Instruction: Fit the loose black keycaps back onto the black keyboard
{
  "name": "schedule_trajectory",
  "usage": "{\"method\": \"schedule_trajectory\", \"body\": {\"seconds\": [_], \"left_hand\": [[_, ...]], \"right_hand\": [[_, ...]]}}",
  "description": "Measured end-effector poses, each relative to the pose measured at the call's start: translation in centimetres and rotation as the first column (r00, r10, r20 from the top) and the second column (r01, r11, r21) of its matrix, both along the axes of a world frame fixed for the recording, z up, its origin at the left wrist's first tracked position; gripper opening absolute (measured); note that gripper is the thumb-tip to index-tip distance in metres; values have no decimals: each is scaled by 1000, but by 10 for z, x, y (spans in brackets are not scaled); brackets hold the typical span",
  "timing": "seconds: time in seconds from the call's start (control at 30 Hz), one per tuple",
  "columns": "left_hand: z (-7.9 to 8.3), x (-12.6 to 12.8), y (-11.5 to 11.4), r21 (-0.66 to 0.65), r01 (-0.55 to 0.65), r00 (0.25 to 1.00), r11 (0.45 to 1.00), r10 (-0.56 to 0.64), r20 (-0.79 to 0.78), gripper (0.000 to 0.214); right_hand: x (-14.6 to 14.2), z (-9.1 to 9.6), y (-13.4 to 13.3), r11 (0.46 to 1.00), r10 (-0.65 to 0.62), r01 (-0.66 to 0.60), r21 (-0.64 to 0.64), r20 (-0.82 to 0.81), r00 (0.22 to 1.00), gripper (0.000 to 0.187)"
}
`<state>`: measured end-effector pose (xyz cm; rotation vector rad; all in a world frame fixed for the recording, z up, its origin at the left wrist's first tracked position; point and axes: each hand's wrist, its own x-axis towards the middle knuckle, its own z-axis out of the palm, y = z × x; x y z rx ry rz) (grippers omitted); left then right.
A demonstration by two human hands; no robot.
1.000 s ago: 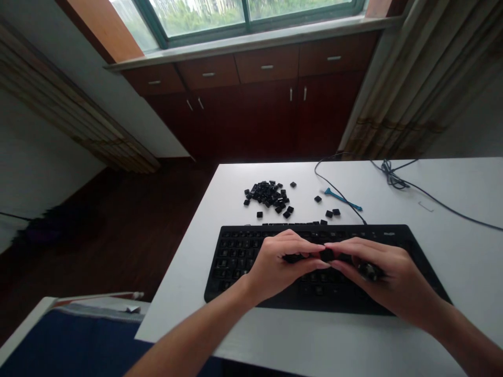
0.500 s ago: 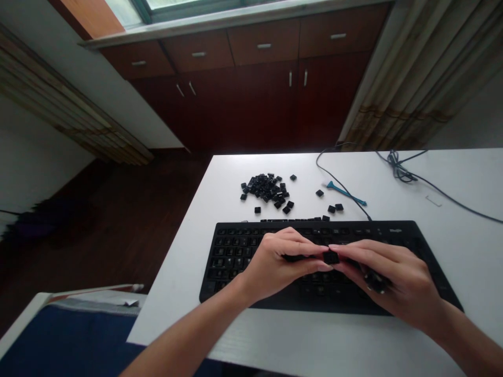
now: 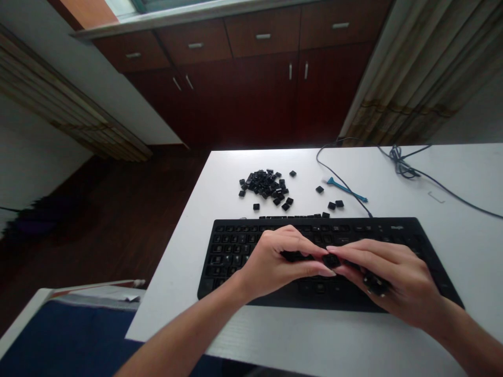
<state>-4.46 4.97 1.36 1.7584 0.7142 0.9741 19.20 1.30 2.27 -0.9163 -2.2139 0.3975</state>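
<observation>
A black keyboard with its keycaps taken off lies on the white table. Both hands hover over its middle. My left hand is curled, and its fingers and thumb pinch a small black keycap. My right hand meets it from the right, its fingertips touching the same keycap. A dark object, hard to make out, sits tucked in the right hand's curled fingers. A pile of loose black keycaps lies beyond the keyboard.
A few stray keycaps and a blue keycap puller lie behind the keyboard beside its black cable. More cable runs along the table's far right. Dark wooden cabinets stand beyond the table.
The camera has tilted downward, so the window has left the picture. Both hands stay together over the keyboard's middle, pinching the keycap.
</observation>
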Motion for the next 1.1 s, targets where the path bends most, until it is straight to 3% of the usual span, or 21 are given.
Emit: {"method": "schedule_trajectory", "body": {"seconds": [0.2,0.53,0.73,1.1], "left_hand": [[3,0,-2,-41,-60,995,997,57,-84,30],[-4,1,-4,-85,-70,997,994,66,-45,38],[-2,0,-5,-63,-60,998,996,59,-18,34],[-1,3,-5,-44,-86,996,995,85,-34,40]], "right_hand": [[1,-5,-1,996,62,-60,-60,38,997,50],[-2,-8,-2,994,78,-71,-78,91,993,64],[-6,-7,-3,999,-1,1,-46,4,1000,53],[-6,-9,-4,1000,11,-11,0,74,997,50]]}}
